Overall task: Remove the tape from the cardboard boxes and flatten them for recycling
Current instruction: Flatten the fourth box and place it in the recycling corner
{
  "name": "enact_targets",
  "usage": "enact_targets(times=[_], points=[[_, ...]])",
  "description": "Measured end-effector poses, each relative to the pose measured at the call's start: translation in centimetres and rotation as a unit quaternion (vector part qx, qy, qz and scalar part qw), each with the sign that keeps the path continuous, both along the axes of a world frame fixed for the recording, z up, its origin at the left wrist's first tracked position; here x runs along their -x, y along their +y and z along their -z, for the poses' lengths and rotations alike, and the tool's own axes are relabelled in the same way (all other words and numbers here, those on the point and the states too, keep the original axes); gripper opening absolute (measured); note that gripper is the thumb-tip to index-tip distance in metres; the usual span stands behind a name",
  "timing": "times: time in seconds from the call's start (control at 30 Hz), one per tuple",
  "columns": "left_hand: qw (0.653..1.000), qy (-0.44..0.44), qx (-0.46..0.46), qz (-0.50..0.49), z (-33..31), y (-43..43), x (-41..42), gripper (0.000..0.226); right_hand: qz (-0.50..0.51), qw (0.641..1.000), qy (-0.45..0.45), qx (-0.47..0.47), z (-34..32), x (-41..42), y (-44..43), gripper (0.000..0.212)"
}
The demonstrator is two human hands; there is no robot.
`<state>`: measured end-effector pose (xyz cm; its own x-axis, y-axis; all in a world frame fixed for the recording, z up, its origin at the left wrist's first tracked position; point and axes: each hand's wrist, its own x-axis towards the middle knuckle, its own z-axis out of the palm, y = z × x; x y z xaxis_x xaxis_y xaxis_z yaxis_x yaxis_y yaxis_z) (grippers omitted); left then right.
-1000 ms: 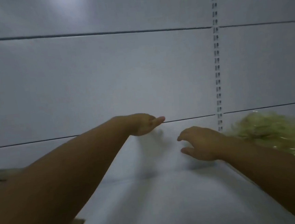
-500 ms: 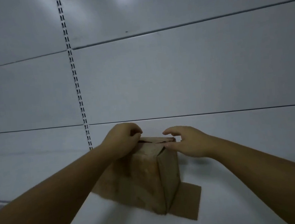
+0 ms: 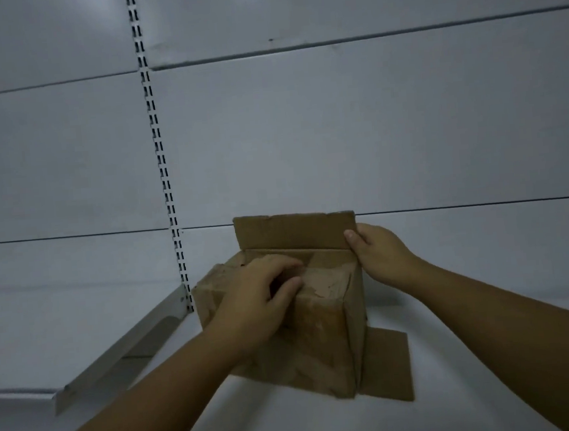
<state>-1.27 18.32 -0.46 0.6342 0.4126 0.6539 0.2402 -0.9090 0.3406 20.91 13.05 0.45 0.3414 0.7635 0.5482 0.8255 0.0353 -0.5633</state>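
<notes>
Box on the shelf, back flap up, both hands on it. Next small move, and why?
Probably the left hand should lift the near top flap it is pressing. The right hand already holds the back flap upright, while the rest of the cardboard box top remains closed, with glossy, wrinkled patches that look like tape. Opening it seems needed before flattening.

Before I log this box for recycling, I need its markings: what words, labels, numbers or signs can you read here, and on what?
None can be read.
Cardboard box: plain brown faces, only tape residue and scuffs; no print shows.
Raised flap: blank.
Wall panels and slotted upright: no lettering.
</notes>
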Motion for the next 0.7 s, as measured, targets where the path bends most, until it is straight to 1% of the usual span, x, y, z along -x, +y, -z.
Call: enact_targets(times=[0.1, 0.13, 0.17, 0.2, 0.23, 0.27, 0.3, 0.37, 0.43, 0.5, 0.53, 0.6, 0.63, 0.7], points=[[0.999, -0.003, 0.044, 0.001, 0.6, -1.1, 0.9, 0.049, -0.026, 0.989, 0.0, -0.147, -2.7, 1.8, -1.5, 0.03], [0.999, -0.008, 0.052, -0.006, 1.0, -1.6, 0.9, 0.055, -0.045, 0.98, -0.023, -0.193, -3.6, 2.3, -2.3, 0.028], [0.999, -0.017, 0.04, -0.011, 1.5, -2.2, 0.8, 0.057, -0.06, 0.971, -0.058, -0.225, -4.1, 2.8, -3.1, 0.027], [1.0, -0.028, 0.011, -0.01, 2.1, -2.8, 0.6, 0.054, -0.069, 0.963, -0.093, -0.242, -4.2, 3.1, -3.9, 0.025], [0.999, -0.037, -0.021, -0.001, 2.9, -3.5, 0.4, 0.044, -0.067, 0.959, -0.125, -0.244, -3.9, 3.2, -4.6, 0.024], [0.999, -0.039, -0.033, 0.009, 3.9, -4.1, 0.1, 0.031, -0.059, 0.959, -0.15, -0.235, -3.3, 3.0, -5.1, 0.023], [0.999, -0.036, -0.022, 0.019, 5.1, -4.6, -0.2, 0.023, -0.048, 0.961, -0.163, -0.217, -2.5, 2.6, -5.5, 0.023], [0.998, 0.0, 0.044, 0.047, 7.8, -5.7, -0.9, 0.024, -0.03, 0.973, -0.144, -0.177, -0.8, 1.5, -6.1, 0.031], [0.99, 0.037, 0.113, 0.073, 10.0, -6.3, -1.2, 0.029, -0.024, 0.98, -0.092, -0.172, 0.6, 0.3, -6.4, 0.031], [0.975, 0.054, 0.19, 0.103, 10.5, -7.0, -1.6, 0.057, -0.012, 0.981, -0.059, -0.187, 1.6, -0.4, -6.6, 0.027], [0.96, 0.035, 0.25, 0.118, 10.1, -7.5, -2.0, 0.07, -0.006, 0.98, -0.053, -0.19, 2.0, -0.5, -6.6, 0.027], [0.918, -0.032, 0.37, 0.141, 9.2, -8.1, -3.3, 0.079, 0.003, 0.981, -0.051, -0.186, 2.6, -0.4, -6.5, 0.031], [0.898, -0.052, 0.411, 0.148, 8.6, -8.4, -3.9, 0.079, 0.006, 0.982, -0.053, -0.183, 2.7, -0.2, -6.5, 0.035], [0.88, -0.057, 0.441, 0.167, 8.0, -9.0, -4.4, 0.068, 0.009, 0.982, -0.045, -0.184, 2.7, -0.1, -6.6, 0.042]])
